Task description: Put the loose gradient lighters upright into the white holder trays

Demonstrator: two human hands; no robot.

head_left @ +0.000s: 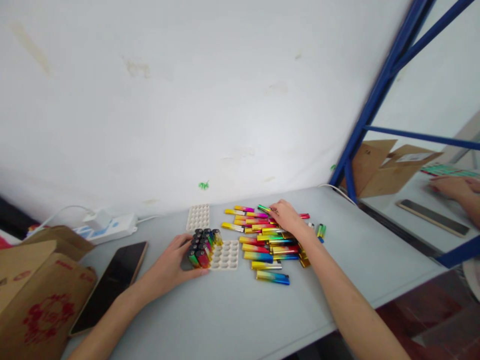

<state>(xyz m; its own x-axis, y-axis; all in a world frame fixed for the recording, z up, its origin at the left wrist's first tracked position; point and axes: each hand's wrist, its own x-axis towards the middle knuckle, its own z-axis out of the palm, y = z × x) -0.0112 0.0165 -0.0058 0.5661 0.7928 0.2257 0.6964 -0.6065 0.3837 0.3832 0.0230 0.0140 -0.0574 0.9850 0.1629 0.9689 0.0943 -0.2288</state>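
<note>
Apparently picking: reaching across the grey desk [225,320] into loose lighters [258,257] at three o'clock from the tray [227,256] with the right hand [288,218]; curving the left hand [174,259], with fingers apart, around upright lighters [201,246] at the tray's nine o'clock; cannot tell if clamping, right-handed, the green lighter [263,208]; calling next for a neat pinch

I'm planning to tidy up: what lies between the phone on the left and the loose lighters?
In the head view, the left hand lies there, beside a white tray with upright lighters at its left and open cells at its right.
</note>
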